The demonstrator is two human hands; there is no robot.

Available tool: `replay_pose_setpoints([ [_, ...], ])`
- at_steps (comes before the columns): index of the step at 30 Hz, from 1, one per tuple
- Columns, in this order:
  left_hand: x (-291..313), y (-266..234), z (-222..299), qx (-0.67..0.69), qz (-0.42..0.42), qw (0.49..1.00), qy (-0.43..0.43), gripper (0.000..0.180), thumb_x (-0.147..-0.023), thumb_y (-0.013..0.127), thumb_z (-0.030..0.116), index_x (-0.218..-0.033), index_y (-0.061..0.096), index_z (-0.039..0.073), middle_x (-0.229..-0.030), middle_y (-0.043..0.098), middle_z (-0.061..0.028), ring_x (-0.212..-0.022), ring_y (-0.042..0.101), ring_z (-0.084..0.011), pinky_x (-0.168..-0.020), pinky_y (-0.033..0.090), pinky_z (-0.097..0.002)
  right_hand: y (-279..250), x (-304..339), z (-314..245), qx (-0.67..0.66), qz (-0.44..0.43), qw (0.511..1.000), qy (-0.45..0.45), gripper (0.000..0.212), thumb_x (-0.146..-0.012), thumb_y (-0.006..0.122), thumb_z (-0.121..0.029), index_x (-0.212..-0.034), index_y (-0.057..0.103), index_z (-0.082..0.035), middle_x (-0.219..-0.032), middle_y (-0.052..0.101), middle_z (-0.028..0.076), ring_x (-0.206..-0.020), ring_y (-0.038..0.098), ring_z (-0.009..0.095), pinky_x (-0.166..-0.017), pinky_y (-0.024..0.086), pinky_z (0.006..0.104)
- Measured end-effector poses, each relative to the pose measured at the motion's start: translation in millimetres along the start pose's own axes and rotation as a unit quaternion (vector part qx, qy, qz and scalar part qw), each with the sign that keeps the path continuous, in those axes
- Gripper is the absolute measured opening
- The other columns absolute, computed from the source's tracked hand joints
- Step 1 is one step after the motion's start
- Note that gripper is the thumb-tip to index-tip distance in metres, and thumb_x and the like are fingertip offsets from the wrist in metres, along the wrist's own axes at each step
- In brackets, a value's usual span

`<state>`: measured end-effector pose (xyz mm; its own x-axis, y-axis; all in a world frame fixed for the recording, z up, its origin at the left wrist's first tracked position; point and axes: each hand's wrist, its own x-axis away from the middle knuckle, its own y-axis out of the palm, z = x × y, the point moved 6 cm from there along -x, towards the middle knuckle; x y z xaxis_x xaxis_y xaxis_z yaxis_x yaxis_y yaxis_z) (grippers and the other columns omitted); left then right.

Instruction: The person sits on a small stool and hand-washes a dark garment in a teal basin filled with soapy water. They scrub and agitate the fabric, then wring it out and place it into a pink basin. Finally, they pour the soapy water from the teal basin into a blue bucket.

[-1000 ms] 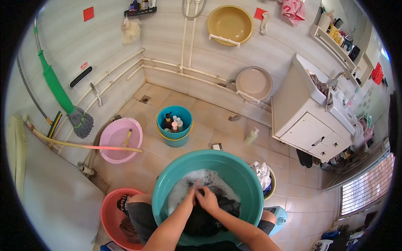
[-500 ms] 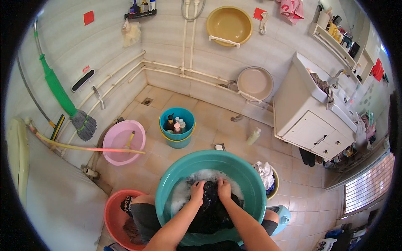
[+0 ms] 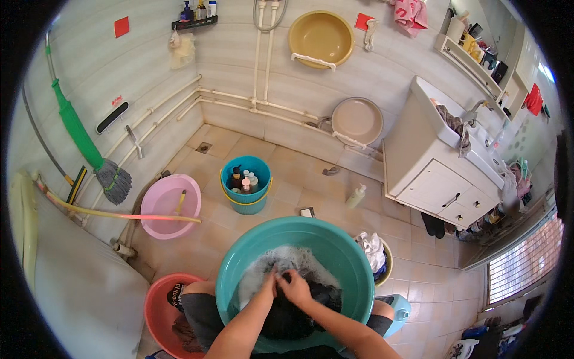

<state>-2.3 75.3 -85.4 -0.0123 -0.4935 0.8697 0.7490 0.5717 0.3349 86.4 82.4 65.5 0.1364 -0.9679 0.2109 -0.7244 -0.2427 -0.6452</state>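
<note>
A large teal basin (image 3: 353,257) between my knees holds foamy water (image 3: 254,278) and a wet black garment (image 3: 281,323). My left hand (image 3: 271,283) is closed on the garment at the edge of the foam, its fingers partly hidden. Right beside it, nearly touching, my right hand (image 3: 295,288) grips a bunched part of the same black cloth with curled fingers. The rest of the garment spreads below both hands, under my forearms.
A red basin (image 3: 156,308) with dark clothes stands at my left, and a tub of white and blue laundry (image 3: 387,276) at right. Beyond are a pink basin (image 3: 152,206), a blue bucket of bottles (image 3: 246,207), a bottle (image 3: 356,195) and a light-blue jug (image 3: 399,310).
My hands have come together from either side of the raised black cloth. The right hand moved left and down. The whole view has shifted slightly.
</note>
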Motion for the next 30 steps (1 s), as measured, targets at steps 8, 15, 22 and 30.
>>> replay_pose_setpoints([
  [8, -8, 11, -10, -0.038, 0.064, 0.991, 0.110, 0.046, -0.082, 0.050, 0.036, -0.104, 0.052, -0.004, -0.103, 0.055, -0.0137, -0.096, 0.051, -0.0257, -0.080, 0.040, -0.0369, -29, -14, 1, 0.044, 0.178, 0.978, -0.101, 0.034, -0.084, 0.051, -0.032, -0.072, 0.061, -0.001, -0.068, 0.057, 0.023, -0.061, 0.056, 0.040, -0.057, 0.046, 0.0461],
  [15, 131, 49, 114, -0.249, 0.088, 0.842, 0.471, 0.039, -0.075, 0.064, 0.029, -0.097, 0.056, -0.003, -0.099, 0.057, -0.0179, -0.097, 0.051, -0.0279, -0.087, 0.038, -0.0359, -95, -27, 29, 0.064, 0.204, 0.974, -0.079, 0.029, -0.082, 0.057, -0.027, -0.094, 0.052, -0.001, -0.086, 0.058, 0.019, -0.078, 0.056, 0.036, -0.068, 0.045, 0.0442],
  [22, 170, 38, 45, -0.805, -0.055, 0.576, 0.128, 0.084, -0.060, 0.066, 0.059, -0.116, 0.047, 0.000, -0.118, 0.044, -0.0192, -0.110, 0.042, -0.0348, -0.090, 0.037, -0.0450, -92, 24, 35, 0.162, -0.121, 0.977, -0.066, 0.070, -0.065, 0.065, -0.054, -0.112, 0.054, -0.002, -0.115, 0.051, 0.020, -0.105, 0.050, 0.033, -0.089, 0.040, 0.0371],
  [30, 140, 6, 18, -0.737, -0.017, 0.585, 0.338, 0.015, -0.075, 0.058, 0.016, -0.084, 0.059, 0.004, -0.083, 0.059, -0.0190, -0.084, 0.056, -0.0367, -0.073, 0.044, -0.0464, -51, 45, 79, 0.406, -0.163, 0.894, -0.093, 0.042, -0.069, 0.063, -0.034, -0.101, 0.058, -0.006, -0.121, 0.048, 0.013, -0.102, 0.053, 0.030, -0.084, 0.042, 0.0447],
])
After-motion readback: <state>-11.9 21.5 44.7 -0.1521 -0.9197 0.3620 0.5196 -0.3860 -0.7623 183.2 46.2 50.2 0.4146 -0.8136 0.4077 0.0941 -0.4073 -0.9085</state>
